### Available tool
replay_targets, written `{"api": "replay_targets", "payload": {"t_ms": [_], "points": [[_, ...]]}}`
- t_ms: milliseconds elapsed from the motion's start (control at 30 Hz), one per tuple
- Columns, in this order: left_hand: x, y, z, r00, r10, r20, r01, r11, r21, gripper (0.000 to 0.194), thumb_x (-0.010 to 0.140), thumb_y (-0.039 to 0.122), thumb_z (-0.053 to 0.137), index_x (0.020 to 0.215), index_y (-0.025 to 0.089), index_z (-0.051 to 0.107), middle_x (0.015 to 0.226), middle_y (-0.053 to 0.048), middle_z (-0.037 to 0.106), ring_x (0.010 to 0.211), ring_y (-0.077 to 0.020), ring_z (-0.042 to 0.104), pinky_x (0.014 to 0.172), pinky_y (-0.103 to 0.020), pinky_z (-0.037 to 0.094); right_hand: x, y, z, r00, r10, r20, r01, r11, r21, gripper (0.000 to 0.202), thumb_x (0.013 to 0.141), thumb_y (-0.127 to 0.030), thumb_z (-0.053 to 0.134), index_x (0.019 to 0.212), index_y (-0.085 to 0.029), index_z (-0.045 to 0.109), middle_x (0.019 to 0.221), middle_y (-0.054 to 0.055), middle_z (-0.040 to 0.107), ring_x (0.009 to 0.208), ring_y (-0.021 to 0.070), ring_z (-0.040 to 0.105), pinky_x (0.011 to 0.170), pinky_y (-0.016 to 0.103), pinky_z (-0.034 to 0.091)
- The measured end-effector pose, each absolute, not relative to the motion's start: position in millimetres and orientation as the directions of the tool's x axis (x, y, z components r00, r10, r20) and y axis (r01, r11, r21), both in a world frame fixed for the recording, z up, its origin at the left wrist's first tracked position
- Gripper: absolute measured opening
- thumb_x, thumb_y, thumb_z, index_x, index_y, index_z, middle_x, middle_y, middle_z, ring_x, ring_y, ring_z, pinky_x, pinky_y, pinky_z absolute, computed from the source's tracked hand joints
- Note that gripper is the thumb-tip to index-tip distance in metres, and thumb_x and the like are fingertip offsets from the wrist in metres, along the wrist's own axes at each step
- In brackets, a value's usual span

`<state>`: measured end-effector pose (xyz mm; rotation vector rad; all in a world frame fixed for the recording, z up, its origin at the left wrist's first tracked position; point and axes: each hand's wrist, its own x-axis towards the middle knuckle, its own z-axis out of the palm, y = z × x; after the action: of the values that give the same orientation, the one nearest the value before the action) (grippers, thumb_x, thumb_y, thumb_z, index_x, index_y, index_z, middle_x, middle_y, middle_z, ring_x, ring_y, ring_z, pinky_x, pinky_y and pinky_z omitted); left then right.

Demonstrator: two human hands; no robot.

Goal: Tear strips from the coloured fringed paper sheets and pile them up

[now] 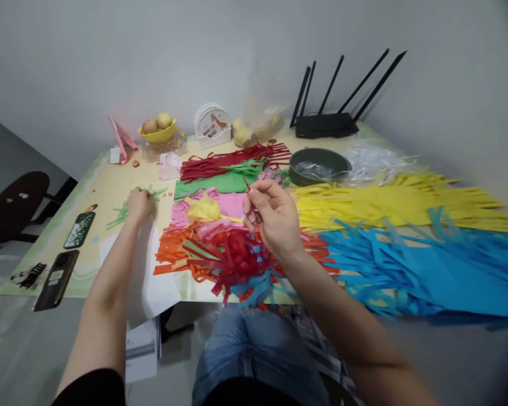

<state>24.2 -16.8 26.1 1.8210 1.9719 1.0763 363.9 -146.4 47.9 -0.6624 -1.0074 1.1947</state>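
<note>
The right hand (276, 217) pinches a thin reddish piece (247, 184) left of the bowl (319, 154), likely for fine control. Farther left of the bowl, the left hand (139, 204) touches green strips (121, 215), perhaps steadying them; its closure I cannot tell.

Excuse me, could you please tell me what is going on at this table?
The person's left hand is down among light green strips on the table. The right hand is raised, pinching a thin dark-reddish piece, too small to identify. Nearer the person lies a tangle of red strips, and to the right are a yellow fringed sheet and a blue fringed sheet. A dark round bowl stands farther back.
</note>
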Motion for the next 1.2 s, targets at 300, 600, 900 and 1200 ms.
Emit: {"api": "replay_targets", "payload": {"t_ms": [300,600,900,1200], "points": [[96,-124,68,-0.126,0.929,0.348,0.138,-0.331,0.934,0.035,0.073,0.041,0.080,0.096,0.020,0.065,0.077,-0.001,0.073,0.072,-0.0151,0.070,0.065,-0.025,0.054,342,-169,70,-0.143,0.877,0.458,-0.028,0.459,-0.888,0.021,0.090,-0.038,0.061,0.090,-0.017,0.061,0.060,-0.005,0.055,0.052,0.0075,0.048,0.052,0.020,0.037],[155,-191,81,0.037,0.991,0.132,-0.196,-0.122,0.973,0.035,0.062,0.041,0.090,0.082,0.019,0.072,0.076,-0.004,0.073,0.071,-0.0173,0.070,0.066,-0.028,0.058,331,-192,81,-0.191,0.817,0.544,0.098,0.567,-0.818,0.019,0.094,-0.035,0.056,0.092,-0.017,0.063,0.073,-0.001,0.067,0.054,0.0078,0.052,0.056,0.021,0.038],[162,-201,87,0.031,0.985,0.169,-0.186,-0.161,0.969,0.033,0.064,0.041,0.089,0.083,0.019,0.073,0.076,-0.004,0.073,0.070,-0.0175,0.071,0.067,-0.028,0.058,338,-201,85,-0.158,0.825,0.542,0.125,0.561,-0.818,0.016,0.092,-0.032,0.059,0.088,-0.017,0.063,0.067,-0.003,0.063,0.054,0.0080,0.051,0.057,0.021,0.038],[159,-202,90,0.014,0.970,0.241,0.044,-0.242,0.969,0.028,0.068,0.037,0.088,0.085,0.018,0.077,0.083,-0.007,0.077,0.073,-0.0173,0.072,0.074,-0.027,0.058,343,-197,86,-0.213,0.844,0.493,0.101,0.521,-0.848,0.017,0.094,-0.033,0.059,0.098,-0.017,0.062,0.066,-0.003,0.063,0.058,0.0095,0.056,0.060,0.021,0.040]]}}
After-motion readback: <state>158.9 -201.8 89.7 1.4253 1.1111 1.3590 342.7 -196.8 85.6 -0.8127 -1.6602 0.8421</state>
